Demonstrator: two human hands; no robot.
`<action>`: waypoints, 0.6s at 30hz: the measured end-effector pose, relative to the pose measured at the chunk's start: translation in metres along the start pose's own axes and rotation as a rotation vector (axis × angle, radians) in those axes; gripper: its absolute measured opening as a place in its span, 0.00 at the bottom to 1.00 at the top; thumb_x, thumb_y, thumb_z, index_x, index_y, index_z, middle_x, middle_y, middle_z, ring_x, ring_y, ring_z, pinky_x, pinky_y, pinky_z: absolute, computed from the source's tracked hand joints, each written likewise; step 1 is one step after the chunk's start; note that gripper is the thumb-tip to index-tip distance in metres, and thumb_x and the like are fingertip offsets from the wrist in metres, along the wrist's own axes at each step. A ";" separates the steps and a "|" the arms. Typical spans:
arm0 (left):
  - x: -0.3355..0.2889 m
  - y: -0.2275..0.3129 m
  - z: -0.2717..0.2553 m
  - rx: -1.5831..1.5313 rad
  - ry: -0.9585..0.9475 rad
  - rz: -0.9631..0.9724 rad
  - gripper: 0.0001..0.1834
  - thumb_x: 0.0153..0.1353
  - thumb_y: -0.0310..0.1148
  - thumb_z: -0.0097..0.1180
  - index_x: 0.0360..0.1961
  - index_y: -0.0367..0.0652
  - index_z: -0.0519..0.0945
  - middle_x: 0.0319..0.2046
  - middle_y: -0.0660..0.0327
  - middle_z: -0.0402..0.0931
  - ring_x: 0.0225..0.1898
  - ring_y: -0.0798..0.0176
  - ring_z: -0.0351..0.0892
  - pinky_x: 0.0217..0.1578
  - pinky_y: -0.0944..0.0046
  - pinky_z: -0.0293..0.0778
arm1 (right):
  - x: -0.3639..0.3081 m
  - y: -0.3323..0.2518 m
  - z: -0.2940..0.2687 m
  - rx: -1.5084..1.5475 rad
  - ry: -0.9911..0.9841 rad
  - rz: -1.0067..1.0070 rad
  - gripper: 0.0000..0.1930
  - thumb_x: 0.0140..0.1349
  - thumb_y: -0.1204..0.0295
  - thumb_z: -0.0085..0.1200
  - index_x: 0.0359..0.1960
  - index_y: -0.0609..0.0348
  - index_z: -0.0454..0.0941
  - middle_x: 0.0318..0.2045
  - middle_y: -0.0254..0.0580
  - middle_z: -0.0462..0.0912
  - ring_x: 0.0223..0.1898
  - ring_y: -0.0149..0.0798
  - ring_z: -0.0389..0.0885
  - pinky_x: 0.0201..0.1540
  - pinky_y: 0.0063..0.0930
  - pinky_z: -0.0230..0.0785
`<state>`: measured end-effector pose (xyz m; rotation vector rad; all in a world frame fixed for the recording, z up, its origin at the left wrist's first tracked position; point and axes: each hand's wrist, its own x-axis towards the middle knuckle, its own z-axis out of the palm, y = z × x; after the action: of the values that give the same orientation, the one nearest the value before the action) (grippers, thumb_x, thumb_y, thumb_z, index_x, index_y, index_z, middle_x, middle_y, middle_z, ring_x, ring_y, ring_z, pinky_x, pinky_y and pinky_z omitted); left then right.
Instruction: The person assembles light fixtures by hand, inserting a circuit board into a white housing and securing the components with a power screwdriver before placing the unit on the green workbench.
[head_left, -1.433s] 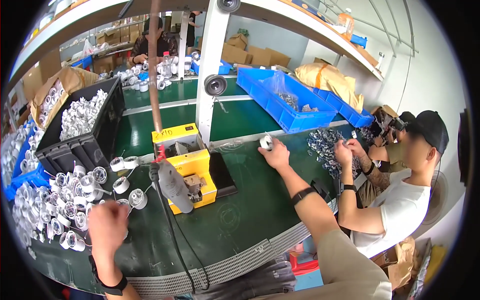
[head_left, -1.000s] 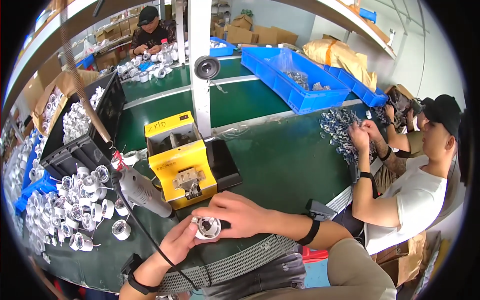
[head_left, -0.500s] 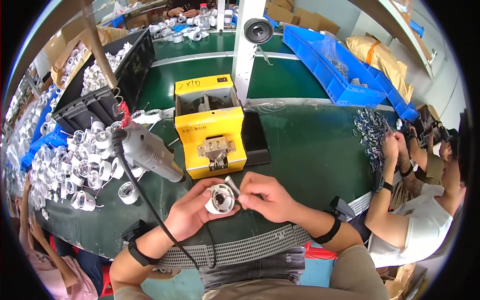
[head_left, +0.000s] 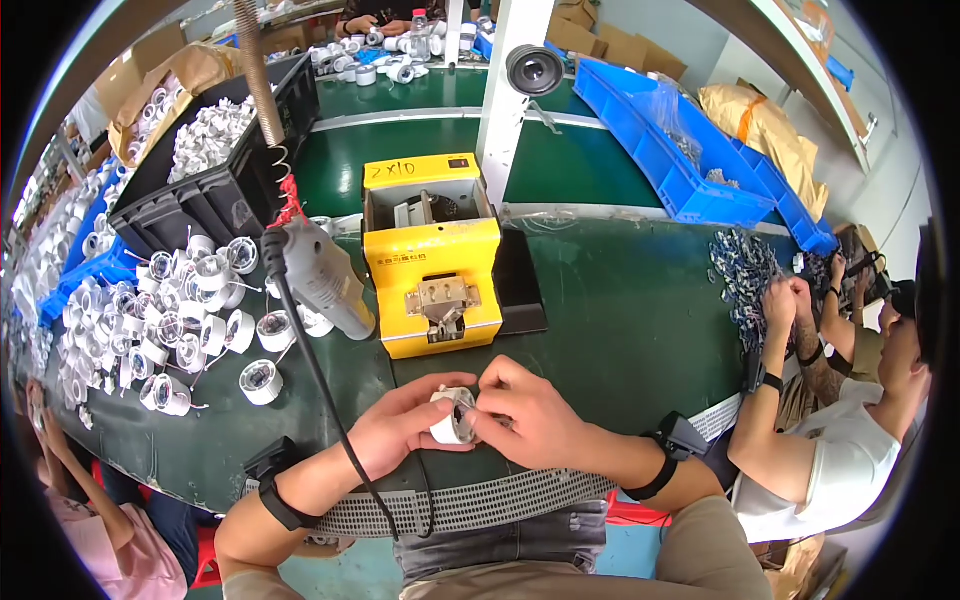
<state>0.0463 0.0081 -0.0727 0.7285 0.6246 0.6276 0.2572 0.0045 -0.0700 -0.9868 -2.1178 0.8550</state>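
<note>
My left hand [head_left: 392, 432] is closed around a small white round plastic housing [head_left: 449, 428], its open face turned toward my right hand. The thumb and fingers of my right hand [head_left: 530, 412] are pinched together at that opening. What they grip is mostly hidden by the fingers and the rim. A yellow screw feeder machine [head_left: 436, 247] stands just beyond my hands. Left of it hangs a grey electric screwdriver [head_left: 328, 280] on a coiled spring, with its black cord running down across my left forearm.
Many white housings [head_left: 190, 335] are heaped on the green bench at left, beside a black crate [head_left: 235, 165] of white parts. A blue bin [head_left: 668, 160] stands at the back right. Co-workers sit at both sides; a pile of small dark parts [head_left: 745, 285] lies at right.
The housing has tilted to face my right hand, whose fingers have moved in to its opening. The small white piece seen between them earlier is now hidden. The screwdriver appears shifted right.
</note>
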 end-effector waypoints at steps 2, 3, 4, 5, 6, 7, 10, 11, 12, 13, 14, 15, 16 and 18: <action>0.000 -0.003 0.001 0.002 -0.002 0.017 0.22 0.69 0.33 0.46 0.62 0.37 0.64 0.54 0.56 0.71 0.54 0.59 0.75 0.56 0.49 0.72 | -0.001 0.001 0.000 0.012 0.041 0.019 0.07 0.54 0.73 0.61 0.26 0.62 0.76 0.31 0.41 0.70 0.26 0.39 0.72 0.27 0.30 0.67; 0.000 -0.004 0.001 0.000 -0.005 0.016 0.22 0.69 0.33 0.46 0.62 0.37 0.64 0.54 0.56 0.71 0.54 0.59 0.75 0.56 0.49 0.72 | -0.001 0.001 -0.001 0.026 0.083 0.036 0.07 0.52 0.74 0.63 0.27 0.61 0.77 0.31 0.41 0.71 0.27 0.37 0.72 0.27 0.27 0.67; -0.001 -0.002 0.001 -0.018 0.020 0.040 0.22 0.69 0.33 0.45 0.61 0.37 0.65 0.53 0.55 0.72 0.53 0.58 0.75 0.56 0.49 0.72 | 0.002 -0.001 -0.003 0.027 0.083 0.032 0.07 0.52 0.74 0.63 0.27 0.61 0.77 0.31 0.41 0.71 0.27 0.37 0.72 0.27 0.27 0.67; -0.001 -0.001 0.000 -0.035 0.045 0.065 0.21 0.69 0.33 0.45 0.61 0.36 0.66 0.52 0.54 0.73 0.53 0.57 0.76 0.56 0.48 0.72 | 0.005 -0.005 -0.006 -0.036 0.195 -0.032 0.07 0.51 0.75 0.64 0.29 0.60 0.78 0.31 0.40 0.72 0.27 0.37 0.73 0.28 0.27 0.68; -0.001 -0.004 0.002 -0.106 0.071 0.110 0.19 0.69 0.32 0.45 0.59 0.36 0.68 0.51 0.52 0.74 0.53 0.52 0.76 0.56 0.47 0.72 | 0.006 -0.007 -0.008 -0.099 0.308 -0.096 0.09 0.50 0.76 0.66 0.31 0.59 0.78 0.32 0.40 0.73 0.27 0.37 0.75 0.28 0.26 0.70; -0.001 -0.003 0.000 -0.101 0.070 0.113 0.19 0.69 0.32 0.45 0.59 0.36 0.68 0.51 0.52 0.74 0.53 0.52 0.76 0.56 0.47 0.72 | 0.006 -0.003 -0.011 -0.099 0.312 -0.102 0.09 0.50 0.76 0.66 0.31 0.59 0.78 0.32 0.40 0.73 0.27 0.37 0.75 0.28 0.26 0.70; 0.001 -0.002 -0.002 -0.202 0.109 0.178 0.16 0.69 0.31 0.44 0.56 0.37 0.71 0.53 0.50 0.72 0.56 0.45 0.73 0.57 0.46 0.71 | 0.009 0.012 -0.018 -0.354 0.345 -0.397 0.11 0.48 0.77 0.67 0.33 0.58 0.81 0.35 0.42 0.79 0.30 0.35 0.81 0.29 0.22 0.73; 0.000 -0.004 -0.003 -0.207 0.112 0.174 0.16 0.69 0.31 0.44 0.56 0.37 0.71 0.53 0.50 0.72 0.56 0.45 0.73 0.57 0.46 0.71 | 0.006 0.011 -0.019 -0.350 0.341 -0.393 0.11 0.48 0.77 0.67 0.33 0.58 0.81 0.35 0.42 0.79 0.30 0.35 0.81 0.29 0.22 0.73; 0.001 -0.006 -0.005 -0.143 0.100 0.259 0.15 0.69 0.31 0.44 0.54 0.38 0.72 0.55 0.51 0.70 0.57 0.46 0.72 0.57 0.47 0.71 | 0.002 0.007 -0.022 -0.225 0.205 -0.220 0.11 0.48 0.77 0.67 0.35 0.59 0.81 0.35 0.43 0.80 0.30 0.34 0.81 0.30 0.21 0.73; 0.001 -0.009 -0.006 -0.080 0.087 0.341 0.14 0.69 0.31 0.44 0.53 0.39 0.73 0.57 0.52 0.68 0.58 0.46 0.71 0.57 0.47 0.70 | -0.002 0.002 -0.024 -0.100 0.070 -0.045 0.11 0.49 0.77 0.67 0.36 0.60 0.82 0.35 0.44 0.80 0.29 0.33 0.82 0.31 0.20 0.74; 0.000 -0.010 -0.005 -0.099 0.055 0.371 0.13 0.68 0.29 0.44 0.50 0.41 0.75 0.61 0.54 0.64 0.62 0.47 0.66 0.60 0.47 0.66 | -0.001 -0.006 -0.025 0.194 -0.042 0.186 0.11 0.55 0.78 0.62 0.40 0.63 0.81 0.34 0.43 0.80 0.29 0.32 0.82 0.32 0.21 0.75; 0.000 -0.012 -0.005 -0.105 0.061 0.365 0.13 0.68 0.29 0.44 0.50 0.41 0.75 0.61 0.54 0.64 0.62 0.47 0.66 0.60 0.47 0.66 | -0.001 -0.003 -0.021 0.198 -0.047 0.194 0.11 0.55 0.78 0.62 0.40 0.63 0.81 0.34 0.43 0.80 0.29 0.32 0.82 0.32 0.21 0.75; 0.001 -0.011 -0.005 -0.123 0.024 0.403 0.12 0.68 0.27 0.44 0.50 0.42 0.76 0.61 0.55 0.63 0.63 0.47 0.64 0.61 0.46 0.63 | 0.000 -0.001 -0.018 0.454 -0.030 0.212 0.11 0.58 0.78 0.60 0.43 0.63 0.80 0.33 0.42 0.80 0.29 0.31 0.82 0.33 0.21 0.75; 0.002 -0.014 -0.004 -0.158 -0.052 0.449 0.15 0.66 0.27 0.46 0.54 0.44 0.73 0.64 0.55 0.60 0.65 0.49 0.60 0.63 0.47 0.58 | 0.003 0.000 -0.009 0.708 0.040 0.119 0.11 0.63 0.80 0.54 0.47 0.65 0.78 0.34 0.41 0.80 0.31 0.30 0.82 0.34 0.22 0.77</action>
<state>0.0487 0.0030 -0.0858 0.7385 0.3569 1.0562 0.2622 0.0097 -0.0639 -0.7339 -1.5332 1.4869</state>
